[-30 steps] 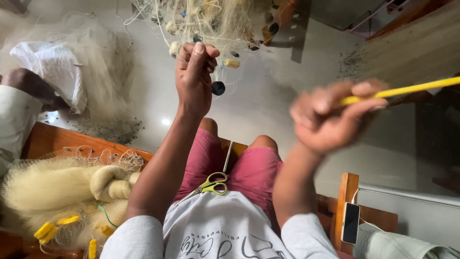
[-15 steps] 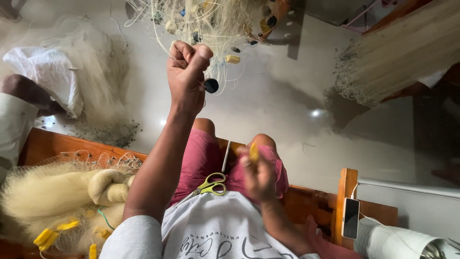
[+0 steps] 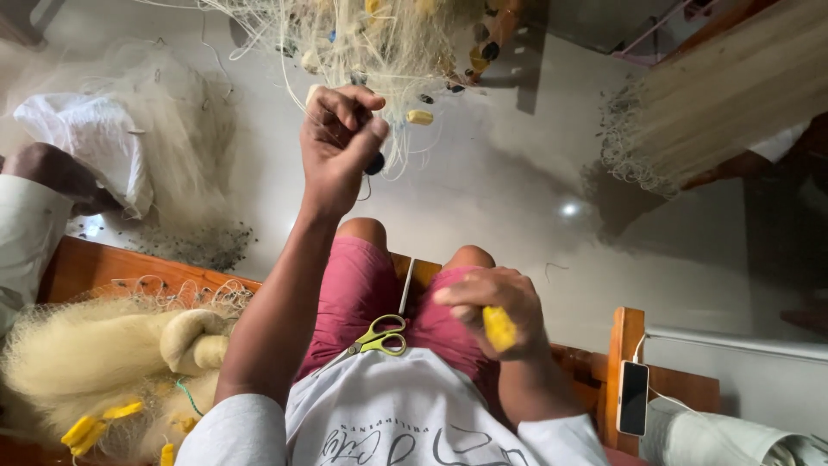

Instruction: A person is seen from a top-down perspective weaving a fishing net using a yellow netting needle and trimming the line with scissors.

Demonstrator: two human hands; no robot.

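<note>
Two bare hands work over a pale, glossy floor (image 3: 483, 198) that mirrors a ceiling light as a bright spot. The left hand (image 3: 338, 138) is raised, its grip closed in a fist on strands of the cream fishing net (image 3: 379, 43) that hangs in a tangled mass at the top of the view, dotted with small yellow and dark floats. The right hand (image 3: 496, 311) rests low over the person's lap, its grip clamped on a yellow netting needle (image 3: 499, 329), of which only a short stub shows past the fingers. Green-handled scissors (image 3: 373, 338) lie on the lap, against red shorts and a white shirt. The person sits on a wooden bench (image 3: 112, 263); beside the left arm a heap of bundled cream net (image 3: 95, 354) with yellow floats lies on it. More loose net is spread on the floor at the left, near another person's arm in a white sleeve (image 3: 26, 242). At the right a phone (image 3: 633, 397) on a charging cable leans against the bench post, and another sheet of net (image 3: 707, 103) drapes from the upper right.
</note>
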